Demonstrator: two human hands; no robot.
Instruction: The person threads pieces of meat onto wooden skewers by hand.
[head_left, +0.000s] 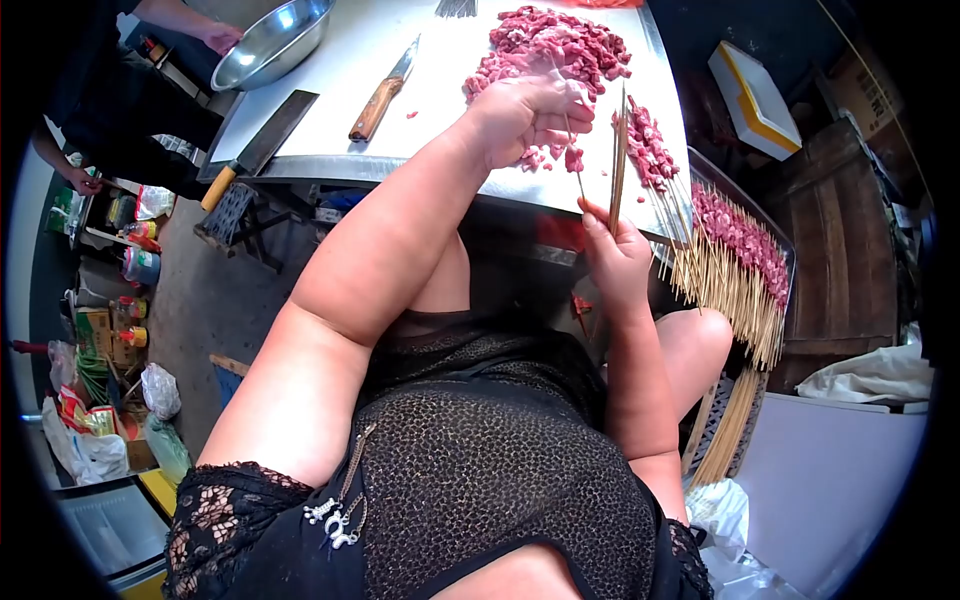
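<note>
My left hand (535, 115) is at the near edge of the raw meat pile (545, 45), palm turned up and fingers curled in; what they grip is hidden. A thin skewer with a meat piece (574, 159) runs from these fingers to my right hand (615, 250). My right hand pinches that skewer's lower end and also holds an upright bundle of bare skewers (620, 165). Just right of it, loaded meat skewers (652, 150) lie on the white table (330, 125). Small meat bits (540, 158) lie below my left hand.
A cleaver (265, 135) overhangs the table's left edge, near a wooden-handled knife (385, 98). Another person's hand (222, 38) touches a metal bowl (275, 45). Many skewers fill a tray (790, 262) at right, above bare sticks (730, 425). A stool (240, 225) stands left.
</note>
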